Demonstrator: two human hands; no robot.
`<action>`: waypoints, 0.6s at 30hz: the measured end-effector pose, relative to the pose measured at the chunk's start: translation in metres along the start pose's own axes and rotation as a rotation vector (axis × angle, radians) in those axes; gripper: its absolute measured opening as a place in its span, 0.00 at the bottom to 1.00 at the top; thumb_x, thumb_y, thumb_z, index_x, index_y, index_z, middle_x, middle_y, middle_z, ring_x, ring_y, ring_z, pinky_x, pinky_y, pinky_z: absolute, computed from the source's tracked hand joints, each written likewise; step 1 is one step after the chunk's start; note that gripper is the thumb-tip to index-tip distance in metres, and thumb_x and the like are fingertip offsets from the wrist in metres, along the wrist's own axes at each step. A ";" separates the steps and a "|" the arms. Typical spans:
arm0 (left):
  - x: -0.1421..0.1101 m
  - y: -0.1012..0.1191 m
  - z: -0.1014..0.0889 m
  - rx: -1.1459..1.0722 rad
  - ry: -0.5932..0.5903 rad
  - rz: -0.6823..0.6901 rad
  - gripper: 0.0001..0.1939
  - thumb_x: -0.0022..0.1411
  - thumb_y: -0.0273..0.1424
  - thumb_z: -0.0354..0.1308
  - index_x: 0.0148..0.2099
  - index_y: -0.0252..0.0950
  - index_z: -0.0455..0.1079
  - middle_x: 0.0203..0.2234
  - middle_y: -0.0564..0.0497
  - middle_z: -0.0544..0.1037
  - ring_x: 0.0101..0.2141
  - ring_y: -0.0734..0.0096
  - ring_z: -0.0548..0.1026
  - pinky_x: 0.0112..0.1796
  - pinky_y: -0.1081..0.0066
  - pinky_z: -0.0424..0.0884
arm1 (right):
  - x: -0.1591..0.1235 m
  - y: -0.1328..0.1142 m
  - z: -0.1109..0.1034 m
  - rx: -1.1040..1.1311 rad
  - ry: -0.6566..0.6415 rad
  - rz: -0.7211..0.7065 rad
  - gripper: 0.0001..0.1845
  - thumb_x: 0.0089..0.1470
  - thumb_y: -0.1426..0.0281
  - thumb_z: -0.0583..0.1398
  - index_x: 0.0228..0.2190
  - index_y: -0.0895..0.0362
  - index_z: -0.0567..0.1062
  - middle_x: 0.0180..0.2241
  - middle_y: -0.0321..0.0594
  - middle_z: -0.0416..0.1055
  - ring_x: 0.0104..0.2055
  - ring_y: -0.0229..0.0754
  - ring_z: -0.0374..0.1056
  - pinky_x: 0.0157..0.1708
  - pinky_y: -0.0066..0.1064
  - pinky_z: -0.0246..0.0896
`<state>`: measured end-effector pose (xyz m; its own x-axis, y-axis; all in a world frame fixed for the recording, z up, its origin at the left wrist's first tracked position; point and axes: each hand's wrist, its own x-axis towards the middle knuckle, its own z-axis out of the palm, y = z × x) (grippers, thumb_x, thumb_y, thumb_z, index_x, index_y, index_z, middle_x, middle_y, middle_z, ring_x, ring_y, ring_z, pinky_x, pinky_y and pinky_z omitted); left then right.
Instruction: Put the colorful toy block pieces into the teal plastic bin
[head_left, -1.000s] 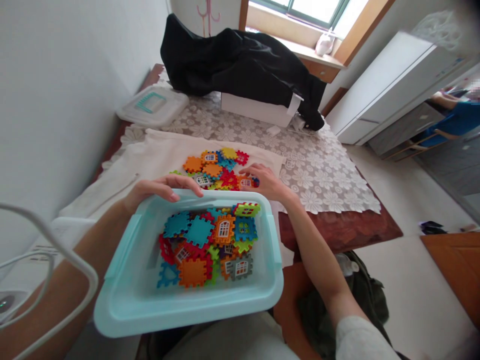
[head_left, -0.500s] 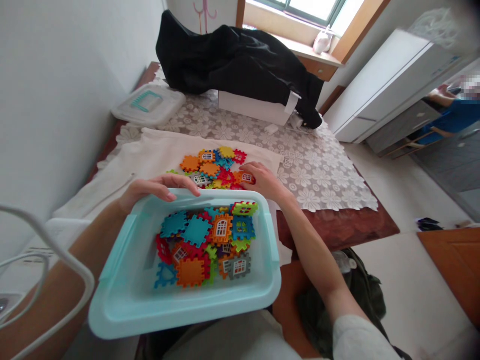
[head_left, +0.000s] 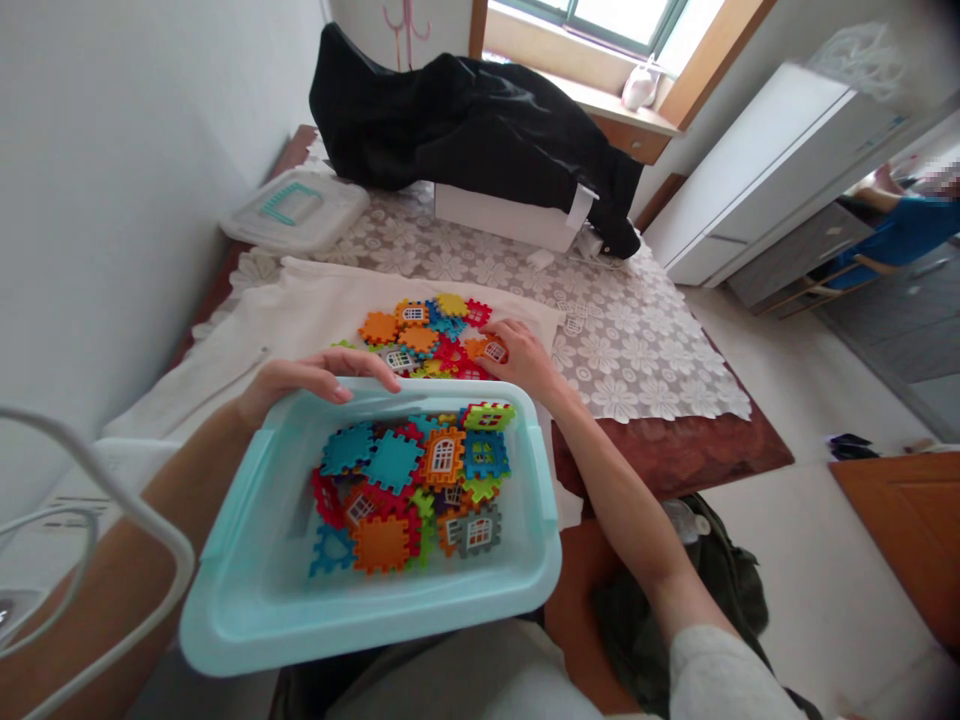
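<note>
My left hand (head_left: pixel 315 378) curls over the near rim of a pale teal plastic tub (head_left: pixel 360 640) and grips it. The tub holds a heap of interlocking plastic toy tiles (head_left: pixel 394 490) in blue, orange, red and green, some with window shapes. A second pile of such tiles (head_left: pixel 420 338) lies on a white cloth (head_left: pixel 300 320) just past the tub. My right hand (head_left: pixel 523 358) is at that pile's right edge, its fingers pinched on an orange window tile (head_left: pixel 493 351). Part of the pile is hidden behind the tub's rim.
A lace tablecloth (head_left: pixel 637 350) covers the bed or table. Behind it are a clear tub lid (head_left: pixel 294 210), a white box (head_left: pixel 502 220) and a black cloth (head_left: pixel 465 110). A white cable (head_left: pixel 97 500) hangs at left. Another person in blue (head_left: pixel 900 230) sits far right.
My right hand has drawn slightly up and right, and the orange window tile has shifted with it against the pile. My left hand stays on the rim.
</note>
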<state>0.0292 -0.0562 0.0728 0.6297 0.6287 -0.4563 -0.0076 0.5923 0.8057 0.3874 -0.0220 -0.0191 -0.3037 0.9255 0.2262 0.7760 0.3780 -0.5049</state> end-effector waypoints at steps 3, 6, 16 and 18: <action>0.001 0.000 -0.001 -0.002 -0.014 -0.007 0.15 0.55 0.27 0.73 0.46 0.36 0.90 0.46 0.45 0.93 0.43 0.51 0.88 0.46 0.68 0.83 | 0.000 0.001 0.004 0.011 -0.044 -0.028 0.22 0.70 0.66 0.69 0.62 0.54 0.83 0.62 0.53 0.84 0.66 0.59 0.75 0.72 0.53 0.69; 0.001 0.000 -0.002 0.023 -0.005 0.004 0.14 0.55 0.26 0.72 0.46 0.35 0.89 0.47 0.47 0.92 0.45 0.53 0.88 0.48 0.68 0.82 | -0.001 0.003 0.006 0.035 -0.049 -0.034 0.25 0.67 0.67 0.72 0.63 0.53 0.82 0.62 0.53 0.82 0.66 0.60 0.75 0.72 0.54 0.69; 0.001 -0.001 -0.001 0.018 0.002 -0.007 0.15 0.53 0.27 0.72 0.45 0.36 0.90 0.46 0.47 0.93 0.44 0.52 0.88 0.47 0.67 0.82 | 0.001 0.009 0.017 0.276 0.041 -0.040 0.26 0.61 0.71 0.71 0.60 0.50 0.82 0.61 0.46 0.78 0.65 0.56 0.77 0.72 0.52 0.70; 0.002 0.000 0.000 0.021 -0.008 0.001 0.16 0.52 0.27 0.73 0.44 0.37 0.91 0.45 0.48 0.93 0.43 0.55 0.88 0.46 0.70 0.81 | 0.005 0.011 0.015 0.325 0.093 -0.017 0.25 0.58 0.70 0.72 0.57 0.50 0.84 0.60 0.47 0.80 0.65 0.57 0.77 0.72 0.54 0.69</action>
<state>0.0301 -0.0549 0.0712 0.6357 0.6251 -0.4529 0.0083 0.5811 0.8138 0.3861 -0.0132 -0.0367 -0.2518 0.9188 0.3040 0.5497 0.3943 -0.7364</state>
